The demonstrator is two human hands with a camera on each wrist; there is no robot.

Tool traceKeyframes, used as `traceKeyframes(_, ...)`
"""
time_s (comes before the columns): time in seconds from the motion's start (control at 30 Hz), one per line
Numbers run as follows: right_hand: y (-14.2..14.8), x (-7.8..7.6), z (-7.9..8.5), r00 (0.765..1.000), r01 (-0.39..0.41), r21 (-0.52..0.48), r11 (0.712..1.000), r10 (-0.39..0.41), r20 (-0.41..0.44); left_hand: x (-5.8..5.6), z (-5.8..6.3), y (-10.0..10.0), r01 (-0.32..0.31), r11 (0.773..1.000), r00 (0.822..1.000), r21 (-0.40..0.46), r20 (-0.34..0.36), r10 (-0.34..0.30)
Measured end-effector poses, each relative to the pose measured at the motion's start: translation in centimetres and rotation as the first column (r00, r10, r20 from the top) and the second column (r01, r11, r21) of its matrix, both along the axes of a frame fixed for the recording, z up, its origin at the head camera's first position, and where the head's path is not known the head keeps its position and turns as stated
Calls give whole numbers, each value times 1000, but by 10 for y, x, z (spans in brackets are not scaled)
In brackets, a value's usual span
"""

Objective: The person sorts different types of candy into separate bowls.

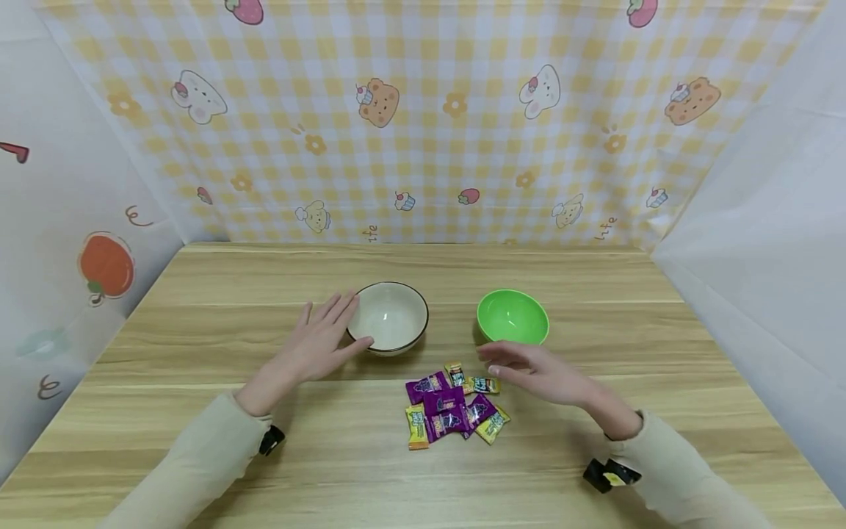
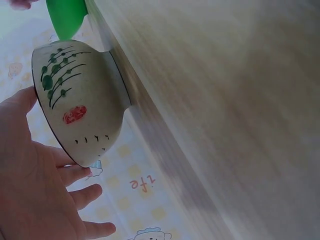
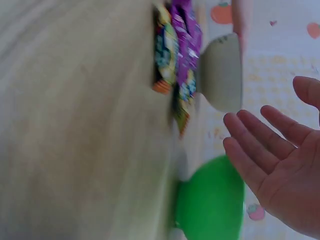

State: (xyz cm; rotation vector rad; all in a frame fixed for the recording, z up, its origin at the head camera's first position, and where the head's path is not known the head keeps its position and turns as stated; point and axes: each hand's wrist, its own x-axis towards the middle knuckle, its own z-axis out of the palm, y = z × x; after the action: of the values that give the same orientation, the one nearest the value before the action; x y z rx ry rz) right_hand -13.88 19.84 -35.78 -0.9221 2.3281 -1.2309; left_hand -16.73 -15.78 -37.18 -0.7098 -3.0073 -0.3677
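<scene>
A white bowl with a dark rim [image 1: 390,316] stands on the table, with my left hand [image 1: 322,342] at its left side. Spread fingers and thumb lie right at the rim; the left wrist view shows green sprigs and a red mark on the bowl's outside [image 2: 75,90]. To the right is a smaller green bowl [image 1: 512,312]. My right hand [image 1: 538,369] is just in front of it, fingers loosely extended and holding nothing. Between the hands lies a pile of small wrapped candies, purple packets [image 1: 444,400] and yellow packets [image 1: 417,426]; they appear beside the bowls in the right wrist view.
The wood-grain table [image 1: 330,470] reaches back to a yellow checked curtain [image 1: 429,147] with cartoon prints. White sheets hang along the left side [image 1: 59,184] and the right side [image 1: 760,220].
</scene>
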Motion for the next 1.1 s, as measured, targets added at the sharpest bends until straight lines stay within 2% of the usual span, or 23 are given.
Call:
traceKeyframes(0.1, -5, 1, -6, 998, -26, 32, 999, 28, -48, 0, 0, 0, -3, 1000, 1000, -3, 4, 3)
traceKeyframes(0.33, -13, 0, -23, 985, 5, 102, 995, 13, -174, 0, -1, 0, -4, 1000, 1000, 2, 8, 4)
traceKeyframes(0.5, -18, -2, -31, 958, 18, 167, 986, 30, -284, 0, -1, 0, -6, 1000, 1000, 5, 5, 6)
traceKeyframes(0.7, -21, -3, -34, 912, 41, 259, 965, 69, -404, 1, -1, 0, -4, 1000, 1000, 19, -1, 4)
traceKeyframes(0.83, -22, -3, -35, 900, 61, 288, 956, 72, -430, 1, -2, 1, -3, 1000, 1000, 21, -8, 4)
traceKeyframes(1.1, -23, -2, -33, 908, 63, 302, 951, 71, -412, 1, -1, 1, -8, 1000, 1000, 15, -2, 9)
